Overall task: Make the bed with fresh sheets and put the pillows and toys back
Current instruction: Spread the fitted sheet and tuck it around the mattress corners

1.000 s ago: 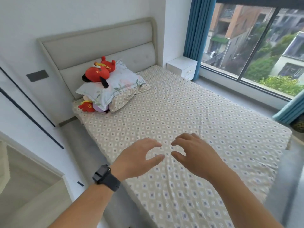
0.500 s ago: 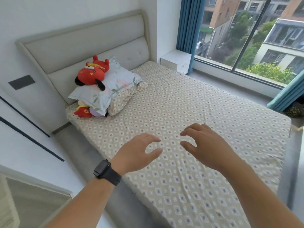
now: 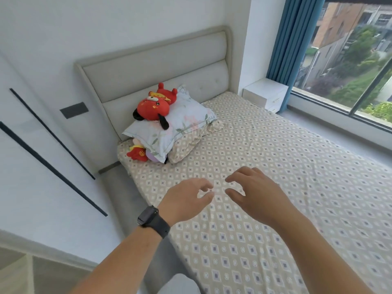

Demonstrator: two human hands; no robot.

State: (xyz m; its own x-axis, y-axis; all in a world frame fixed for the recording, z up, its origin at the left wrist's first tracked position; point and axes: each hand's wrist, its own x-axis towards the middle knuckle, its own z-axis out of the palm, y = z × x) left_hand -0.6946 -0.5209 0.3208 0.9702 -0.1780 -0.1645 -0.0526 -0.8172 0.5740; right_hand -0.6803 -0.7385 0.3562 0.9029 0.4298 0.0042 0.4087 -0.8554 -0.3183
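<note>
A beige diamond-patterned sheet (image 3: pixel 275 166) covers the mattress. At the head of the bed a pale floral pillow (image 3: pixel 180 122) lies stacked on a pillow (image 3: pixel 186 145) in the same beige pattern. A red plush toy (image 3: pixel 154 105) sits on top of the floral pillow, and another red toy (image 3: pixel 137 154) peeks out under the stack at its left. My left hand (image 3: pixel 186 200), with a black watch on the wrist, and my right hand (image 3: pixel 256 194) hover over the sheet side by side, fingers loosely curled, holding nothing.
A grey padded headboard (image 3: pixel 152 66) stands against the wall. A white nightstand (image 3: pixel 266 93) sits in the far corner beside a blue curtain (image 3: pixel 294 39) and a large window (image 3: pixel 350 60). White wardrobe panels (image 3: pixel 31 155) line the left, with a narrow grey floor strip between.
Both hands have drifted slightly toward the head of the bed and stayed empty. The view has swung left and tilted, bringing the pillows nearer the middle.
</note>
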